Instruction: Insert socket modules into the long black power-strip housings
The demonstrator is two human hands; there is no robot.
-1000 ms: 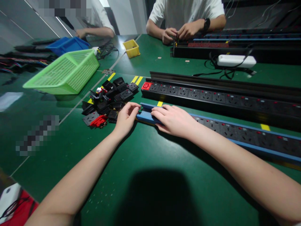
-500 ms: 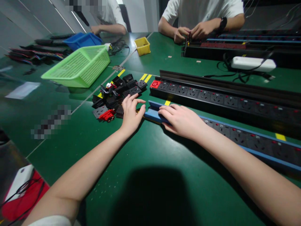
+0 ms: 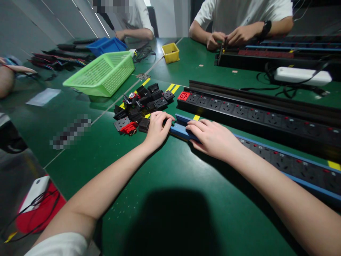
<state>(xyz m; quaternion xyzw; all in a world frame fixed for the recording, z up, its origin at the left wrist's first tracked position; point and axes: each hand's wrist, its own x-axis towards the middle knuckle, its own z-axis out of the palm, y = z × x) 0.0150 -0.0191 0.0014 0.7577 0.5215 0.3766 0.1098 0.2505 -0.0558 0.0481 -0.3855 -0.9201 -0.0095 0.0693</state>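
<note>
My right hand is wrapped over the near-left part of a long blue power strip housing, fingers on its top and thumb along the near side. Black socket modules with red switches fill its right part. At the housing's left end, my left hand is closed, with thumb and index finger curled close together. Whatever lies between those fingers is hidden. Just beyond my left hand is a loose pile of black socket modules, with a red socket module at its near edge.
Behind the blue housing lies a black power strip. A green basket, a blue bin and a yellow bin stand farther back. Co-workers sit across the table, one handling a black strip beside a white power strip.
The view has swung left, so the table's things appear farther right. My left fingers have curled in a little more at the housing's end. My right hand keeps its hold.
</note>
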